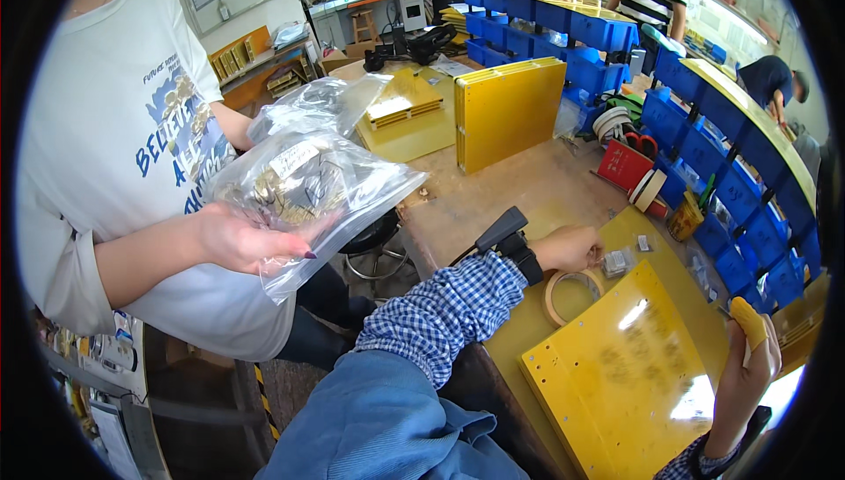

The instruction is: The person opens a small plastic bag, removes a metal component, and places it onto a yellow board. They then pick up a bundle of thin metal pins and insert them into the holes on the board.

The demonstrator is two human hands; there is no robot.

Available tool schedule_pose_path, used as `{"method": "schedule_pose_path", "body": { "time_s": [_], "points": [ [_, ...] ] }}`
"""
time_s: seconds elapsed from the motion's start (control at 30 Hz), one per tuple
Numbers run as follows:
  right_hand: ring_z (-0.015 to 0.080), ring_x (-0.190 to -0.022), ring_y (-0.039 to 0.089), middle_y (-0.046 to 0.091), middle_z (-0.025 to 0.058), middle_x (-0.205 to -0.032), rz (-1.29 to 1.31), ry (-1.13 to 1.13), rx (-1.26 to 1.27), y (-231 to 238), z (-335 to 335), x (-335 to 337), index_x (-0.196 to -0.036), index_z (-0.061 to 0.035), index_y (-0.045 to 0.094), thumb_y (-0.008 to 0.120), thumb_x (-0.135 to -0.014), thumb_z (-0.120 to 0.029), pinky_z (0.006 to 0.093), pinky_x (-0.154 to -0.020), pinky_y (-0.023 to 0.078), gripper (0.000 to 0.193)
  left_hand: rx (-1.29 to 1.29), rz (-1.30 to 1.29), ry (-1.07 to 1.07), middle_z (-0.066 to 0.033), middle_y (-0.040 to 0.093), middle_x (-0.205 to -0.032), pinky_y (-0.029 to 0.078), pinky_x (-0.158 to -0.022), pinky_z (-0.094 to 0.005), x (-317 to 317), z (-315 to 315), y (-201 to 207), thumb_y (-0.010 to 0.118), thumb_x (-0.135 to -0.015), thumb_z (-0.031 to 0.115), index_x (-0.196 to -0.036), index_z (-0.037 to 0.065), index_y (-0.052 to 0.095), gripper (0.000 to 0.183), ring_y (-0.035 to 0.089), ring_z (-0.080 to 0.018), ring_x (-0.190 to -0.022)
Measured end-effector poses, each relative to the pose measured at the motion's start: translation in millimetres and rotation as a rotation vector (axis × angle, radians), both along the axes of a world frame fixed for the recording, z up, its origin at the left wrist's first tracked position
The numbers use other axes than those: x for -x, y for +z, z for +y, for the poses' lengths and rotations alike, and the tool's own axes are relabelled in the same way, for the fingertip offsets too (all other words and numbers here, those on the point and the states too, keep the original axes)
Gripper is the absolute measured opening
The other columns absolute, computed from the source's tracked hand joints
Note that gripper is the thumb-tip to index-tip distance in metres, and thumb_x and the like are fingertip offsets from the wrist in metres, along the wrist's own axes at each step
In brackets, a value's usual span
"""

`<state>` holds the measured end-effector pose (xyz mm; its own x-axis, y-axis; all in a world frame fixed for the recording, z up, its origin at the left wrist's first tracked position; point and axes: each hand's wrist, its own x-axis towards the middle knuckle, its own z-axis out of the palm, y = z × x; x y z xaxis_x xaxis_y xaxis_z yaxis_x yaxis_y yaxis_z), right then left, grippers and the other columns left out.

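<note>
My left hand (568, 249) is above the bench with its fingers curled in; what they hold, if anything, is hidden. Beside it are a roll of tan tape (570, 295) and a small clear bag of parts (618, 262). My right hand (746, 374) is raised at the right, its fingers pointing up and apart, one wearing a yellow finger cot (749, 322). Between my hands lies a shiny yellow panel (607, 357) with small holes. At the left a co-worker's hand (242, 238) grips a clear plastic bag (352, 181) with coiled wires and small brass-coloured pieces inside.
An upright yellow panel block (510, 115) stands at the far side of the bench (493, 194). Blue parts bins (739, 194) line the right side, with a red box (623, 163) and wire spools (650, 188) before them. A stool (374, 251) is beyond my left forearm.
</note>
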<state>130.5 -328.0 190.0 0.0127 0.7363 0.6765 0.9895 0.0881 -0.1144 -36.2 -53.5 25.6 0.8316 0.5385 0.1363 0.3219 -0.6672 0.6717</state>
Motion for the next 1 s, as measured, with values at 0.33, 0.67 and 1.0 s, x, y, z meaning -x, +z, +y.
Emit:
{"method": "schedule_pose_path", "body": {
  "time_s": [0.33, 0.67, 1.0],
  "points": [
    [0.0239, -0.082, 0.062, 0.065, 0.0136, -0.091, -0.023, 0.043, 0.022, -2, -3, 5, -0.099, 0.0042, 0.064, 0.06, -0.087, 0.001, 0.0299, -0.073, 0.048, 0.013, -0.299, -0.357, 0.14, -0.0139, 0.06, -0.093, 0.048, -0.079, -0.0339, 6, -16, 3, 0.07, -0.074, 0.009, -0.097, 0.001, 0.062, 0.026, 0.059, -0.0283, -0.092],
    [0.0261, -0.075, 0.063, 0.066, 0.0124, -0.085, 0.019, 0.1, 0.103, -16, 3, 21, -0.106, 0.002, 0.062, 0.062, -0.08, 0.006, 0.0336, -0.07, 0.049, 0.027, 0.279, -0.614, -0.127, -0.0151, 0.063, -0.091, 0.049, -0.073, -0.0311, 9, -89, 90, 0.064, -0.085, 0.009, -0.1, -0.001, 0.062, 0.018, 0.062, -0.0272, -0.083],
    [0.0258, -0.068, 0.055, 0.053, 0.0107, -0.069, -0.027, 0.189, 0.255, -22, 14, 31, -0.11, 0.0098, 0.053, 0.055, -0.071, -0.001, 0.0351, -0.064, 0.046, 0.04, -0.21, -0.429, -0.295, -0.0174, 0.064, -0.092, 0.051, -0.071, -0.0388, 0, -140, 105, 0.058, -0.083, 0.003, -0.104, -0.002, 0.061, 0.021, 0.062, -0.0354, -0.082]
  ]
}}
